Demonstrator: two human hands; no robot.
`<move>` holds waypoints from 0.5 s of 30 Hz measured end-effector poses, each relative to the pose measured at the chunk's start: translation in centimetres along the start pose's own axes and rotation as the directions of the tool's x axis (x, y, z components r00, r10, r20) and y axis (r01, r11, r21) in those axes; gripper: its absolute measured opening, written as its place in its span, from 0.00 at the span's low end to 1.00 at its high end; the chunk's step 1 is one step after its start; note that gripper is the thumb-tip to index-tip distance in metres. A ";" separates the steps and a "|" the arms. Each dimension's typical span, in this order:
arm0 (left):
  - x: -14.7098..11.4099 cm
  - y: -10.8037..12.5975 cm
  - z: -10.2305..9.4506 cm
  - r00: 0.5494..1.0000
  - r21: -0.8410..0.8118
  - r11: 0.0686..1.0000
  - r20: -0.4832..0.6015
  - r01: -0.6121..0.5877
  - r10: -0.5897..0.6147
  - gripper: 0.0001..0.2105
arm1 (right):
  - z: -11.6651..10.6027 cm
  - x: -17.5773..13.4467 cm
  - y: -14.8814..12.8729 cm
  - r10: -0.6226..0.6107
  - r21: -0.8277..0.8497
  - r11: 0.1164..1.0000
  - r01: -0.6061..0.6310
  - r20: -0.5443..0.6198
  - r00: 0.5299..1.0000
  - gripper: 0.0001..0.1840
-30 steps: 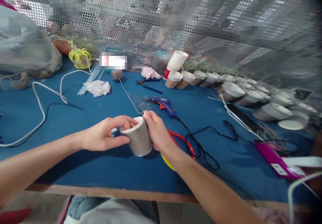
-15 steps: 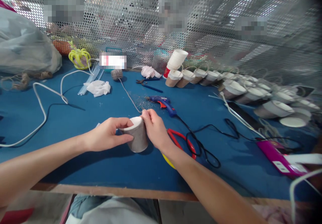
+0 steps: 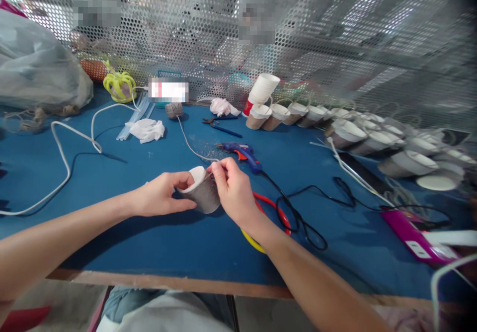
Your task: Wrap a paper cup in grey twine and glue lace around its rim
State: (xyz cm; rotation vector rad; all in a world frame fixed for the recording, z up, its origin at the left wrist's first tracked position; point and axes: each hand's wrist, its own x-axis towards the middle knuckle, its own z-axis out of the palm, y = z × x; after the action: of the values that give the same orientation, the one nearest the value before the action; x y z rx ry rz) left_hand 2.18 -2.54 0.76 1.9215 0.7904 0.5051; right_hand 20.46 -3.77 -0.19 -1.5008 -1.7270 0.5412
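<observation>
From afar, I have the left hand [image 3: 164, 193] pinching the grey cup [image 3: 204, 196] by its rim, apparently for steadiness; the right hand [image 3: 235, 189] grips cord [image 3: 186, 141] beside the cup, likely guiding it.

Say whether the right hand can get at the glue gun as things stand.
Probably yes: the glue gun lies just beyond the right hand, with nothing visible between them, though that hand pinches grey cord and may need to release it.
</observation>
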 end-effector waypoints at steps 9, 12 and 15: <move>-0.1 0.2 0.1 0.997 0.118 0.992 -0.062 -0.047 0.054 0.09 | -0.4 0.3 0.0 -0.036 0.070 0.997 0.037 -0.017 0.999 0.13; -0.1 0.2 0.1 0.997 0.120 0.992 -0.065 -0.035 0.043 0.09 | -0.4 0.2 -0.1 -0.030 0.061 0.998 0.031 -0.015 0.999 0.13; -0.1 0.4 0.0 0.998 0.077 0.997 -0.061 -0.023 0.028 0.08 | -0.3 0.2 -0.1 -0.025 0.058 0.998 0.026 -0.019 1.000 0.13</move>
State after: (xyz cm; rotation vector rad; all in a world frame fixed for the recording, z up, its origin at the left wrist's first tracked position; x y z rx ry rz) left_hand 2.21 -2.77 1.07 1.9967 0.8361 0.5596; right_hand 20.68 -3.65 0.11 -1.4371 -1.7002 0.5586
